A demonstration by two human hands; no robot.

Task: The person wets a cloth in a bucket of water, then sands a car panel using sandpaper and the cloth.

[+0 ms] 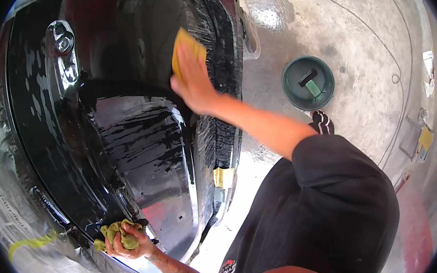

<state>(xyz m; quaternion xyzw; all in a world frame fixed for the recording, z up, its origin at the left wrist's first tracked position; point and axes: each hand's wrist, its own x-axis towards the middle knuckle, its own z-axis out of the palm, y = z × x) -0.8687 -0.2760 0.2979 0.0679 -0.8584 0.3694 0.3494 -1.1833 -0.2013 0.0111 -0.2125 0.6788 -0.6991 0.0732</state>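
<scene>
Reaching across a glossy black car panel [140,128], the right hand [196,89] is at the upper middle of the frame, with its fingers stretched along a flat yellow pad [199,51] with straight edges. Hand and pad are slightly blurred; whether the thumb pinches the pad cannot be told. The pad is over the panel's right side, next to a scuffed, streaky edge.

At the lower left, the left hand [131,243] has its fingers curled around a crumpled, soft, olive-yellow cloth [117,235], bunched up near the panel's lower end. The panel is smooth and curved, its sheen broken by wet-looking streaks and dull grey patches. A round lock [64,43] sits in a long shiny recess at the upper left.

Thin, wrinkled plastic film [4,186] fills the far left, with a strip of yellow-green tape [33,242] lower down. A small yellow sheet [223,177] rests on the edge at lower centre. Right of centre, a round dark bucket [296,96] holds a black block [307,77] and a green block [313,88] on mottled concrete [360,67].
</scene>
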